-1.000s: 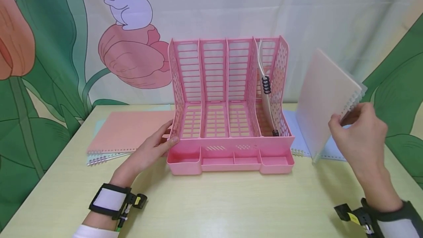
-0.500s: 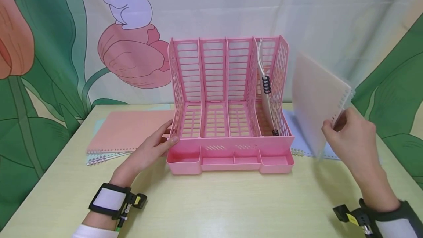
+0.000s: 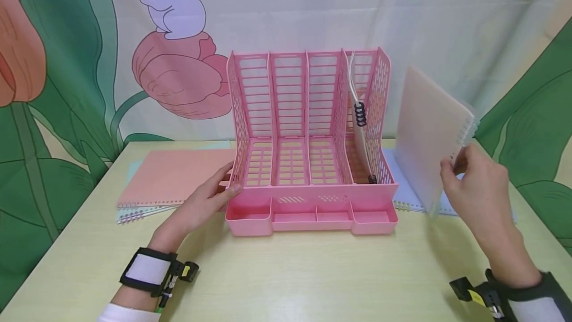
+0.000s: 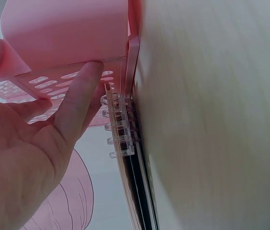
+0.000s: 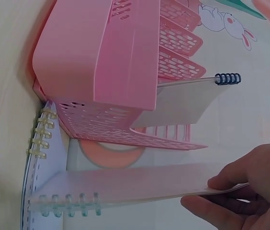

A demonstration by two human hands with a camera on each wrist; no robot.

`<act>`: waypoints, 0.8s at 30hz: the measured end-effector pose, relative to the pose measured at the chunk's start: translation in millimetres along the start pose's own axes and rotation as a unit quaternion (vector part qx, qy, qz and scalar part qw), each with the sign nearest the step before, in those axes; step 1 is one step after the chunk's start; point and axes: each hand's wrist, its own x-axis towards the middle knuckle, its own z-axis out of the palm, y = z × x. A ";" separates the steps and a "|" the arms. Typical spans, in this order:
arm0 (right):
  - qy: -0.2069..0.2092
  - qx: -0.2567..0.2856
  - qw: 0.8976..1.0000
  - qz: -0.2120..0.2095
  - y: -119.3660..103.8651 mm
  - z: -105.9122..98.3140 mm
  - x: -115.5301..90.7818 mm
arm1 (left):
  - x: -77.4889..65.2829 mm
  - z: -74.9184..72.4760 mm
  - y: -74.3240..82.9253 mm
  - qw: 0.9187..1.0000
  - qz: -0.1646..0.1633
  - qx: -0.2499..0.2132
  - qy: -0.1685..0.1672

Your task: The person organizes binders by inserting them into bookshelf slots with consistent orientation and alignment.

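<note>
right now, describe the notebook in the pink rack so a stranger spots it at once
On the table stands a pink rack. In its rightmost slot, in the head view, the racked notebook sits on edge. Black coils set it apart from the held notebook in the right hand, whose rings are pale.

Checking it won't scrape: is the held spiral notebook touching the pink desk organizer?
Apart. The right wrist view shows a strip of printed backdrop between the held spiral notebook and the pink desk organizer.
</note>
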 end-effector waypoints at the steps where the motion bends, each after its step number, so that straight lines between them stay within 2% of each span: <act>1: 0.002 0.002 1.000 -0.003 -0.1 0.1 0.1 | 0.1 0.0 0.1 1.000 0.000 -0.001 0.000; 5: 0.011 0.012 1.000 -0.013 -1.1 -0.1 0.5 | 0.2 0.0 0.5 1.000 0.001 -0.003 0.000; 14: 0.012 0.016 1.000 -0.009 -4.7 -2.1 0.3 | 0.3 0.3 -0.3 1.000 0.002 -0.005 -0.002; 24: 0.043 0.019 0.999 -0.028 -12.5 -4.7 -0.9 | -0.4 0.6 1.5 1.000 0.000 -0.002 -0.002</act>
